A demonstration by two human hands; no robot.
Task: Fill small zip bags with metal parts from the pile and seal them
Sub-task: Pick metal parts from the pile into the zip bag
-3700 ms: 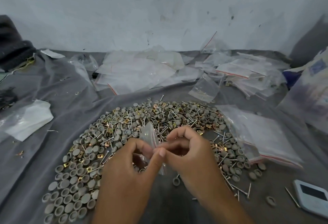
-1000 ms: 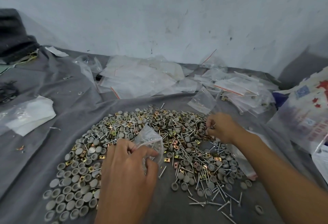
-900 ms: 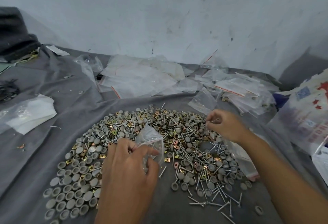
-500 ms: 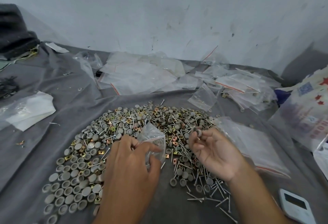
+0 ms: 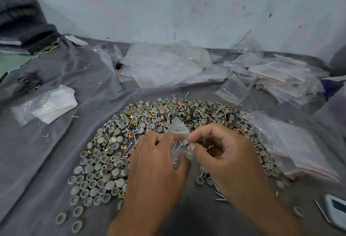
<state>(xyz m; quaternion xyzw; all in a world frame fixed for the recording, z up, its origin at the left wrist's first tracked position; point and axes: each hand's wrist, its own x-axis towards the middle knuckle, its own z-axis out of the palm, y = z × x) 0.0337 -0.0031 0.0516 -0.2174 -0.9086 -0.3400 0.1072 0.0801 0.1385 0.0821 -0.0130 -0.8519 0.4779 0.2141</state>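
A broad pile of metal parts (image 5: 142, 123), grey round caps, brass square nuts and thin screws, is spread on the grey cloth (image 5: 46, 161). My left hand (image 5: 155, 166) grips a small clear zip bag (image 5: 178, 138) above the pile, thumb curled under it. Several screws show inside the bag. My right hand (image 5: 222, 155) pinches a small grey cap (image 5: 186, 142) between thumb and forefinger right at the bag's mouth.
Empty clear zip bags with red strips (image 5: 164, 65) lie heaped along the wall, with more to the right (image 5: 292, 142). A folded white plastic sheet (image 5: 46, 104) lies at left. A white device (image 5: 337, 211) sits at the lower right edge. Dark fabric (image 5: 24, 24) is bundled at upper left.
My right hand came back from the pile's far right side with a grey cap and now meets the bag's mouth. My left hand kept holding the bag in place.
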